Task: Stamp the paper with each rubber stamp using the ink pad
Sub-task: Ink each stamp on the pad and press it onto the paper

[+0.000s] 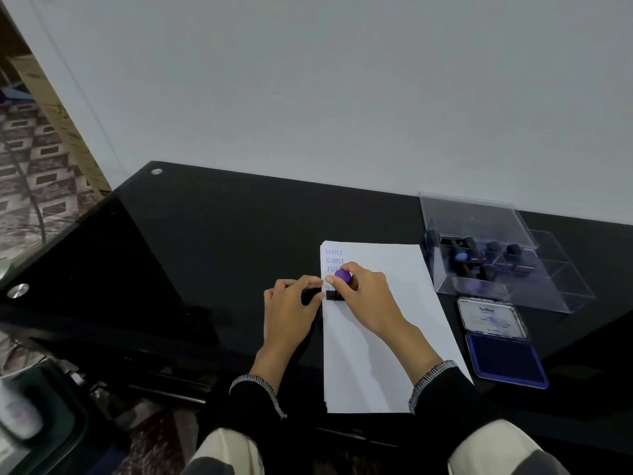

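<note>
Head view. We see a glossy black worktop set against a plain pale wall. A stack of white paper lies on it in portrait position, directly ahead of the person. Three blue "SAMPLE" imprints run down the sheet's upper left corner; the third reads inverted and is partly covered by the fingers.

The right hand grips a rubber stamp by its purple knob, fingers curled around it. The stamp's black base sits on the paper at the left edge, just below the imprints. The left hand rests at the paper's left edge with thumb and fingers curled toward the stamp base; we cannot tell whether it pinches the base or only the paper edge. Both wrists show black sleeves with patterned cuffs.

Right of the paper, an ink pad lies open, its blue pad facing up and its labelled lid hinged back toward the wall. Behind the pad stands a clear plastic box with its transparent cover raised; several dark-handled stamps lie inside, their details blurred. The box and ink pad sit apart from the hands, with nothing between them and the paper.

At far left, patterned floor covering is visible beyond the worktop.
</note>
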### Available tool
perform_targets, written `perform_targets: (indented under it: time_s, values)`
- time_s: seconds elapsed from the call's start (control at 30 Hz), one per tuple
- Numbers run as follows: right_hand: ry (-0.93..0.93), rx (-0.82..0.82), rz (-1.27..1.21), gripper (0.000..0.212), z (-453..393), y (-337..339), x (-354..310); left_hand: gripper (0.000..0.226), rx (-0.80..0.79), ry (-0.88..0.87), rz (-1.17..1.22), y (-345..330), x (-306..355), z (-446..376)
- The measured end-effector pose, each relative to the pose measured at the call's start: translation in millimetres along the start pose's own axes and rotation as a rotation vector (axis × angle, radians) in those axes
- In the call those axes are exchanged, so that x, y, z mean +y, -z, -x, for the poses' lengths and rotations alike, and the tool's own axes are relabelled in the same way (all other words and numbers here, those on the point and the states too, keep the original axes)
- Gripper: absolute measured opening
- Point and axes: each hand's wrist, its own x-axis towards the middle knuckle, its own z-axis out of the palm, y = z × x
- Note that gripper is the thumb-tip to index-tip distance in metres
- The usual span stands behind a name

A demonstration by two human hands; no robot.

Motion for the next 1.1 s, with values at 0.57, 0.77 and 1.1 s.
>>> perform_targets:
  time_s: [0.57, 0.77, 1.1]
  values:
    - [0.003, -0.003, 0.058, 0.038, 1, -5, 1, 0.020, 0.016, 0.012, 0.008, 0, 2, 0]
    - [0.019, 0.010, 0.081, 0.038, 2, -7, 1, 0.020, 0.016, -0.002, 0.004, 0, 1, 1]
    - [-0.001, 0.059, 0.010, 0.036, 4, -11, 4, 0.051, -0.350, -0.137, -0.067, 17, -11, -9]
